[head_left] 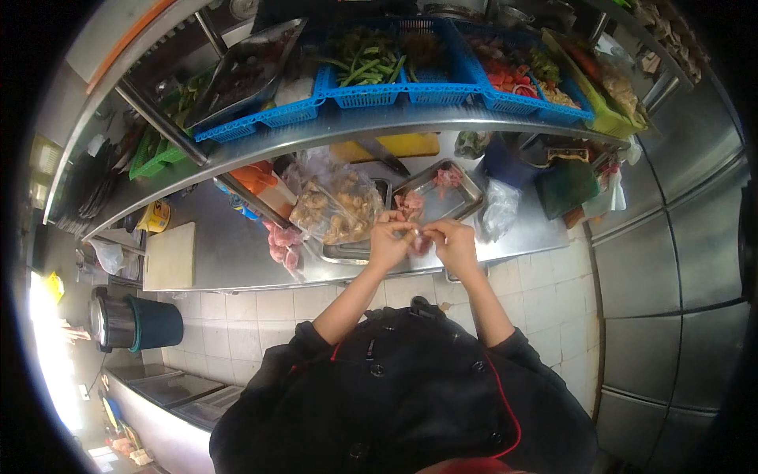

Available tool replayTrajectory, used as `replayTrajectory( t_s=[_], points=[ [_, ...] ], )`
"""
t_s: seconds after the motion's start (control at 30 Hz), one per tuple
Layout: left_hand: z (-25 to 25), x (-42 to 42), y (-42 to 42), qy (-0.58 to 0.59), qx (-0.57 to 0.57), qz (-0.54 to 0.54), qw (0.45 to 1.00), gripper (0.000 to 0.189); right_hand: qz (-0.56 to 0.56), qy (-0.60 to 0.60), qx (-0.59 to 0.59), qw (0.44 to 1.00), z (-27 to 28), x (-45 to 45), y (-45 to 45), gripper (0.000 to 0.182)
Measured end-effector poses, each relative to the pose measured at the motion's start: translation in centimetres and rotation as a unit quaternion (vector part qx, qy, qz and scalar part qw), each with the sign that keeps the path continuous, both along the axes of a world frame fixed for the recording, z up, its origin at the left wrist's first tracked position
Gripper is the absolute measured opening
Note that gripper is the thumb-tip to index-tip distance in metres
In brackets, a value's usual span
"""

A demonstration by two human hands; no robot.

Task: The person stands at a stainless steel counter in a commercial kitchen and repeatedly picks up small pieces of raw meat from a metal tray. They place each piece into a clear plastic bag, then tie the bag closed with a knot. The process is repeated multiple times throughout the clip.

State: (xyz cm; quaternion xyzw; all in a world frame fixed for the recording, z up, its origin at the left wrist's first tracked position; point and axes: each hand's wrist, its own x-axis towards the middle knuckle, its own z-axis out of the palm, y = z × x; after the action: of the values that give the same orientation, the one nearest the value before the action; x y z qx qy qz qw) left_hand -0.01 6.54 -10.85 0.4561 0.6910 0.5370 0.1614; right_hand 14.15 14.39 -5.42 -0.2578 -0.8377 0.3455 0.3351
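Between my two hands hangs a small clear plastic bag of pink meat (421, 245), just over the counter's front edge. My left hand (389, 242) pinches the bag's top from one side. From the other side, the fingertips of my right hand (455, 242) pinch it too. Right behind them lies a shallow steel tray (453, 208) holding separate piles of cut raw meat (410, 204). On the left, a large clear bag of brownish chunks (339, 204) rests over another metal tray (346, 253). Several bagged pink meat portions (284, 246) lie farther left.
A knife (384, 155) lies across a yellow cutting board (414, 145) at the back. Crumpled clear plastic bags (500, 208) sit right of the tray. Overhead, a steel shelf (379, 127) carries blue baskets (444, 89) of vegetables. A white board (170, 256) lies at the counter's left end.
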Motion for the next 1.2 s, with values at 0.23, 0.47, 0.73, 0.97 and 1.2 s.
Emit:
replayTrajectory(
  t_s=[0.23, 0.47, 0.73, 0.97, 1.2],
  points=[
    [-1.0, -0.7, -0.1, 0.079, -0.009, -0.054, 0.995, 0.013, -0.068, 0.063, -0.196, 0.976, -3.0, -2.0, 0.7, 0.011],
    [-4.1, -0.6, -0.3, -0.598, -0.053, 0.002, 0.800, 0.015, -0.134, 0.056, 0.036, 0.989, -3.5, -2.2, -3.9, 0.011],
    [-4.2, 1.1, -1.1, -0.616, -0.088, 0.048, 0.782, 0.020, -0.132, 0.030, 0.046, 0.990, -5.1, -2.3, -3.9, 0.010],
    [-5.2, 1.6, -1.6, -0.614, -0.070, 0.025, 0.786, 0.017, -0.133, 0.008, 0.083, 0.988, -6.4, -2.8, -3.5, 0.016],
    [-7.2, -0.7, -2.5, -0.023, 0.114, 0.003, 0.993, 0.016, -0.058, 0.031, -0.081, 0.995, -6.3, -3.1, -3.4, 0.016]
  ],
)
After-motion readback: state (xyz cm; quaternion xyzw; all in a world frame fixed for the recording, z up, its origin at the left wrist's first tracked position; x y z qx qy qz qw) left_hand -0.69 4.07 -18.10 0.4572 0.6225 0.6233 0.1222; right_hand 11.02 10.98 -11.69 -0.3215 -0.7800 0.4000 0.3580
